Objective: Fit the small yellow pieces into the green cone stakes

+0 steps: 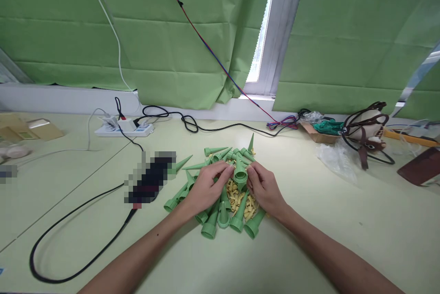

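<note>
A dark object [151,179] is pixelated; fingers [224,176] partly hide green cones [239,163]; forearms [147,248] cropped below.

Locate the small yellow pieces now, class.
In the head view, the small yellow pieces lie just right of centre, among green cones, mostly between left hand and right hand.

There is one left hand [210,185] and one right hand [264,185]. There are more than ten green cones [238,221] — and lots of yellow bits [235,198], too jumbled to count. There is one power strip [146,130].
</note>
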`<state>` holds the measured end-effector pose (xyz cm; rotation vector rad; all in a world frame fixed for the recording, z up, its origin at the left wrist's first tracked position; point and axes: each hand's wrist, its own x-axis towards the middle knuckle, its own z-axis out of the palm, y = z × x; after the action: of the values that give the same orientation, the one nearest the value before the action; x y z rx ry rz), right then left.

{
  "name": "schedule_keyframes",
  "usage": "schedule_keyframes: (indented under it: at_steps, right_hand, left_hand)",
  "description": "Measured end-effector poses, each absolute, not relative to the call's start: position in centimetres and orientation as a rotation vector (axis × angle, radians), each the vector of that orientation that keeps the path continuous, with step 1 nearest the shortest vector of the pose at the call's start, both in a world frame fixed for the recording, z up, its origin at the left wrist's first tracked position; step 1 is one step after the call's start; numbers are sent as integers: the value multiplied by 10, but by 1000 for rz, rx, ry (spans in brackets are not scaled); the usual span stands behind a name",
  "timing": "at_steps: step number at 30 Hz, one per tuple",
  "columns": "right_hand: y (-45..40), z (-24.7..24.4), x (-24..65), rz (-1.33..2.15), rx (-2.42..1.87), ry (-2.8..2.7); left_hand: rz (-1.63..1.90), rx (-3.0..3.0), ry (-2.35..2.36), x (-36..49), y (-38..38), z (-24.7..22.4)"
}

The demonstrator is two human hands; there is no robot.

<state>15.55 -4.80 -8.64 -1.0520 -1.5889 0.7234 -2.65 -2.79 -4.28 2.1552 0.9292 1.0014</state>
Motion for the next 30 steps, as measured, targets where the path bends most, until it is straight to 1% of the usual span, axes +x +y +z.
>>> schedule_keyframes:
  at_steps: [5, 14, 24, 30]
  right_hand:
    - [-48, -86, 156, 716, -1047, -1637]
    - [-49, -84, 156, 712, -1027, -1680]
    - [-49, -83, 156, 721, -1021, -1689]
    - [-48, -81, 156, 651, -1046, -1717]
  left_hand:
    - [902, 2067, 890, -27, -27, -44]
    - [834, 1997, 888, -28, -30, -39]
    - [799, 2040, 786, -28, -32, -31]
    - [805, 2070, 734, -29, -32, -31]
